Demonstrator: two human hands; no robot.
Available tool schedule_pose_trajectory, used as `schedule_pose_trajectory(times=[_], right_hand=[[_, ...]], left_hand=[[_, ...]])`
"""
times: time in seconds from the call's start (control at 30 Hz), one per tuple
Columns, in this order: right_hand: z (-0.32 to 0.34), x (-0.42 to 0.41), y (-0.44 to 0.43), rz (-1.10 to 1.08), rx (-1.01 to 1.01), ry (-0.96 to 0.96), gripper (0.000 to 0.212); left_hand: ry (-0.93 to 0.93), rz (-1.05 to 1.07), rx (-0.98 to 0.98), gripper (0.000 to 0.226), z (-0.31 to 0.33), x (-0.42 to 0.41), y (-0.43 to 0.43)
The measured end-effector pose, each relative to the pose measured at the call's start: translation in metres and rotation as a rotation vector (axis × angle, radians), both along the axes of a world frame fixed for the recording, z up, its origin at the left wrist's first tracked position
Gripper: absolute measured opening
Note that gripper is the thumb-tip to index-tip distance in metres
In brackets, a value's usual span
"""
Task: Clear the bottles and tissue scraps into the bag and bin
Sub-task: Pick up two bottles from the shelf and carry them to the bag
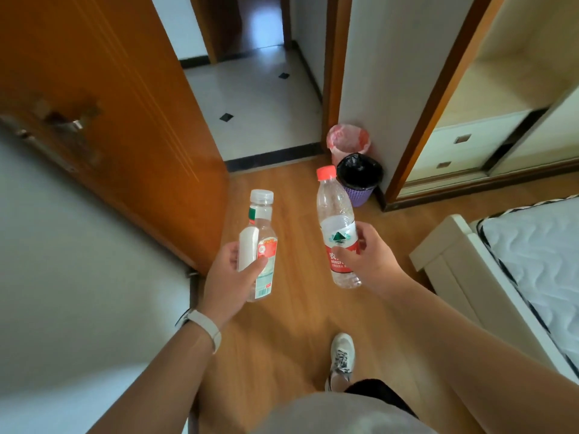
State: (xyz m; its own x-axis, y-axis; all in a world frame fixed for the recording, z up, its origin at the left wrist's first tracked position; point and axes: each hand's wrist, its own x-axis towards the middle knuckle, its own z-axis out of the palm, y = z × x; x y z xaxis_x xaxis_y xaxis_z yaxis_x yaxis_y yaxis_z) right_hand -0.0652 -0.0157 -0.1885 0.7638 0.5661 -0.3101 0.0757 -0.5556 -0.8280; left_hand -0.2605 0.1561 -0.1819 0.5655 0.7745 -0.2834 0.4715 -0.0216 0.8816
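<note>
- Gripping the red-capped bottle [333, 208] round its label with the right hand [365, 258], fingers and thumb curling about it; holding it upright, cap up, probably for an easy drop
- Clutching the white-capped bottle [261, 220] in the left hand [230, 270], thumb pinning a white piece [247, 249] against its side; being too blurred to call tissue or anything else; bundling the two likely to save a trip
- Facing the purple bin [360, 195] with its black bag [358, 170], set on the floor at the wall corner, just beside the pink-lined bin [347, 140] behind it; both bottles hanging in the air over the wood floor, well apart from either
- Judging the carry as underway, nothing yet dropped in; needing to get nearer, then picking which container takes the bottles
- Planting one shoe [341, 355] forward, open door [109, 89] to the left, bed [532, 261] to the right
</note>
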Motion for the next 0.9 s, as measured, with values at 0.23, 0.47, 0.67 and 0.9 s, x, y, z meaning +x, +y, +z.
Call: schedule_pose_trajectory(times=[0.23, 0.47, 0.67, 0.9], right_hand=[[0.013, 0.112, 0.001, -0.039, -0.05, -0.012, 0.066], [0.015, 0.171, 0.031, -0.061, -0.044, -0.004, 0.065], [0.015, 0.22, 0.092, -0.069, -0.059, 0.017, 0.065], [0.011, 0.291, 0.177, -0.187, -0.104, 0.022, 0.066]], left_hand=[[-0.061, 0.003, -0.031, 0.05, 0.017, 0.117, 0.022], [-0.015, -0.025, -0.043, 0.053, 0.01, 0.18, 0.066], [-0.016, -0.046, -0.057, 0.048, 0.001, 0.238, 0.121], [-0.029, -0.122, -0.112, 0.049, -0.014, 0.334, 0.228]])
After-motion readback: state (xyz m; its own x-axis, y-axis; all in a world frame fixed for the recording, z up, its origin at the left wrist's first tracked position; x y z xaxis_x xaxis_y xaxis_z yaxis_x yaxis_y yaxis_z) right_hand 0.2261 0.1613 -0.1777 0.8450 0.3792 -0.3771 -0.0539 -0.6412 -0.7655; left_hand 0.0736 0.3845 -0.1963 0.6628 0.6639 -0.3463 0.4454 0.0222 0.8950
